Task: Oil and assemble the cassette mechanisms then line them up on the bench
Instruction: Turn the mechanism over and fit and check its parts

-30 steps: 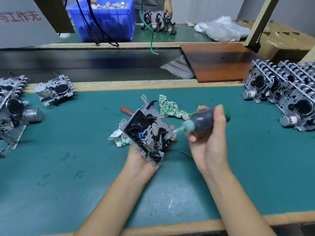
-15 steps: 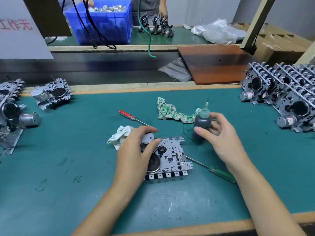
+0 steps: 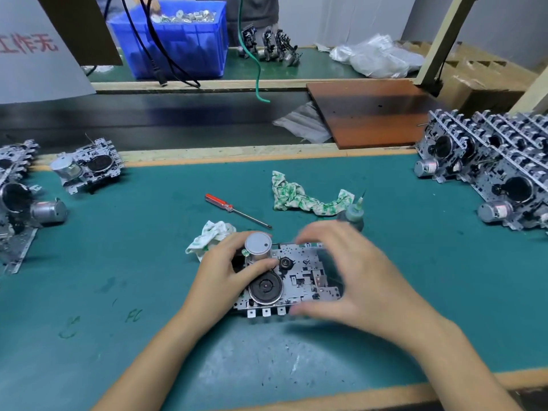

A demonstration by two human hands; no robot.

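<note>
Cassette mechanism (image 3: 299, 280) lies flat on the green bench mat (image 3: 415, 277), motor (image 3: 258, 246) up. Left hand (image 3: 228, 277) grips its left end, thumb and fingers curled round the motor. Right hand (image 3: 353, 277) is blurred, curved over the right end; grip cannot be told. Oil bottle (image 3: 354, 216) stands just behind, beside a rag (image 3: 299, 198).

Red-handled screwdriver (image 3: 234, 209) lies on the green bench mat (image 3: 118, 262), tip pointing right. Green-patterned rag (image 3: 308, 200) just beyond it; smaller crumpled rag (image 3: 212, 235) nearer. Brown board (image 3: 370, 111) at the mat's far edge, over clear plastic film (image 3: 299, 123). Blue bin (image 3: 178, 40) of metal parts on the far bench, black cables (image 3: 154, 54) hanging in front. Crumpled plastic bag (image 3: 376, 59) far right.
</note>
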